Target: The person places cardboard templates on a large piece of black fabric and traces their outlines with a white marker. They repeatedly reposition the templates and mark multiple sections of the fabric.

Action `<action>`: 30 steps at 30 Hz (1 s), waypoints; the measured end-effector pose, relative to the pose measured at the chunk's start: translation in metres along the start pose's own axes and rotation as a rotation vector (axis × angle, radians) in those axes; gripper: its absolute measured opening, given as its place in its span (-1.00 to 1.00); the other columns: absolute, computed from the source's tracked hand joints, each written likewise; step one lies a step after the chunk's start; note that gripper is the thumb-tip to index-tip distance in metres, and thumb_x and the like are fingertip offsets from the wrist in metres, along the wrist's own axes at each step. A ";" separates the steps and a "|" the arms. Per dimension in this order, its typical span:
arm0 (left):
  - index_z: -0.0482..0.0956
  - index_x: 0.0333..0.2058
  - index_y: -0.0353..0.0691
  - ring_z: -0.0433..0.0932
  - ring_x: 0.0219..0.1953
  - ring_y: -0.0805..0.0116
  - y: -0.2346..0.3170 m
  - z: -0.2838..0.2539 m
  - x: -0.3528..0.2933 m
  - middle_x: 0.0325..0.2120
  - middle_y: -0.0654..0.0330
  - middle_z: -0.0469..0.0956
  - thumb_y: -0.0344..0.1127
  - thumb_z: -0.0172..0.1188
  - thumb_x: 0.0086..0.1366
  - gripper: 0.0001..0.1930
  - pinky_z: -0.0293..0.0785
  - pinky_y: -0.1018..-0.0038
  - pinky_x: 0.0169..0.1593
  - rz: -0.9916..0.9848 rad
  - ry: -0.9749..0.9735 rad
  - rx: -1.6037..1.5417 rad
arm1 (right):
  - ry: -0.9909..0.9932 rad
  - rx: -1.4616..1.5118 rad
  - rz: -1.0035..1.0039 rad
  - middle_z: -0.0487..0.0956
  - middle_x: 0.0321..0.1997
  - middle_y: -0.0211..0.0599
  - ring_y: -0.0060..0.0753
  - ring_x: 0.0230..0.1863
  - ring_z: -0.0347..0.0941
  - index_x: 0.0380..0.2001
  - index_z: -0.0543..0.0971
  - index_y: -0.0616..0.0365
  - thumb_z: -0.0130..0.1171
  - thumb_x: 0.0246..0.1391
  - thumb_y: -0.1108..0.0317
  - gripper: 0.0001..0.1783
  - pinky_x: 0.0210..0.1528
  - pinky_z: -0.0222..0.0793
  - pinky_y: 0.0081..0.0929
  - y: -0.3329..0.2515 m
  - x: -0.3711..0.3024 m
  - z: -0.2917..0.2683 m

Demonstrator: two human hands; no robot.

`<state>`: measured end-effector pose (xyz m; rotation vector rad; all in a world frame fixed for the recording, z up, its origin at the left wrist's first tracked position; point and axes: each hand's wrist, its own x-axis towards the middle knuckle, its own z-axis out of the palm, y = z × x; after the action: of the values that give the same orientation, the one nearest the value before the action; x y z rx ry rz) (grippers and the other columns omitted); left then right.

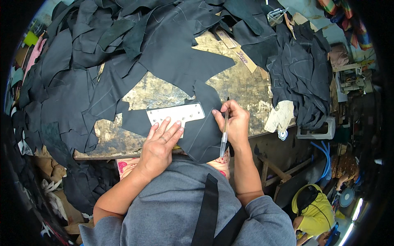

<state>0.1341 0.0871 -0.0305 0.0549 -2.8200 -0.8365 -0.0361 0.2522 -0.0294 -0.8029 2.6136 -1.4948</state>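
Observation:
My left hand (161, 143) lies with fingers spread flat on a white cutting template (177, 111) dotted with small round studs or holes. The template rests on a piece of black leather (203, 139) that reaches over the table's near edge and bears pale drawn lines. At the right side of that leather, my right hand (236, 125) grips a clear-barrelled pen (223, 145) between its fingers, the pen lying lengthwise toward me. The thumb of this hand touches or hovers at the leather's edge; I cannot tell which.
Black leather pieces (65, 94) cover the left and far parts of the worn wooden table (152, 92). Another leather pile (301, 74) hangs over the right side, near a pale patterned scrap (281, 117). Brown card strips (244, 59) lie beyond. A person in yellow (316, 209) sits at lower right.

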 end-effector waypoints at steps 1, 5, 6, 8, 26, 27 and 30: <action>0.50 0.02 -0.18 0.27 0.23 0.04 0.000 0.000 0.000 0.12 0.12 0.40 -0.66 0.07 -0.04 -0.44 0.16 0.07 0.23 0.001 -0.001 0.003 | 0.000 -0.011 -0.010 0.28 -0.71 -0.53 -0.73 -0.64 0.09 -0.56 0.40 0.20 0.37 -0.17 0.51 -0.73 -0.61 0.05 -0.67 0.000 0.000 0.000; 0.53 0.00 -0.20 0.29 0.22 0.09 0.002 -0.001 -0.001 0.10 0.15 0.42 -0.60 0.09 0.05 -0.53 0.16 0.12 0.25 -0.012 -0.009 0.024 | 0.007 -0.032 -0.057 0.28 -0.72 -0.53 -0.73 -0.65 0.09 -0.56 0.40 0.20 0.37 -0.18 0.51 -0.73 -0.62 0.04 -0.66 0.000 0.000 -0.001; 0.53 0.00 -0.20 0.29 0.22 0.09 0.002 -0.001 0.000 0.10 0.15 0.43 -0.59 0.09 0.06 -0.54 0.16 0.12 0.24 -0.012 -0.007 0.026 | 0.003 -0.033 -0.051 0.28 -0.72 -0.53 -0.73 -0.65 0.09 -0.56 0.40 0.20 0.37 -0.18 0.51 -0.73 -0.62 0.05 -0.66 -0.001 0.001 -0.001; 0.52 0.00 -0.19 0.29 0.22 0.07 0.002 -0.001 0.000 0.10 0.14 0.42 -0.60 0.09 0.04 -0.52 0.17 0.11 0.24 -0.008 0.000 0.017 | -0.002 -0.042 -0.056 0.27 -0.72 -0.52 -0.71 -0.66 0.09 -0.56 0.40 0.20 0.37 -0.18 0.51 -0.73 -0.62 0.05 -0.65 -0.002 0.001 -0.001; 0.49 0.05 -0.17 0.22 0.27 0.13 0.001 0.000 -0.001 0.16 0.18 0.36 -0.61 0.05 0.02 -0.46 0.14 0.12 0.27 -0.008 -0.023 0.050 | -0.040 -0.073 0.006 0.40 -0.66 -0.22 -0.34 -0.65 0.31 -0.57 0.41 0.24 0.33 -0.24 0.54 -0.75 -0.53 0.23 -0.46 -0.006 0.001 -0.001; 0.48 0.05 -0.17 0.22 0.27 0.13 0.002 0.001 -0.001 0.16 0.18 0.36 -0.61 0.05 0.02 -0.46 0.14 0.12 0.27 -0.004 -0.028 0.053 | -0.035 -0.072 -0.003 0.40 -0.66 -0.22 -0.34 -0.65 0.31 -0.57 0.41 0.24 0.33 -0.24 0.54 -0.76 -0.53 0.23 -0.46 -0.006 0.001 -0.001; 0.48 0.05 -0.18 0.22 0.27 0.13 0.002 0.001 -0.002 0.17 0.18 0.35 -0.60 0.06 0.01 -0.46 0.12 0.12 0.28 0.006 -0.029 0.058 | -0.027 -0.065 -0.011 0.40 -0.66 -0.23 -0.36 -0.65 0.29 -0.57 0.41 0.24 0.33 -0.24 0.54 -0.76 -0.53 0.23 -0.47 -0.005 0.000 0.000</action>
<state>0.1355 0.0891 -0.0307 0.0438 -2.8695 -0.7608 -0.0345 0.2503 -0.0254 -0.8377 2.6547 -1.3979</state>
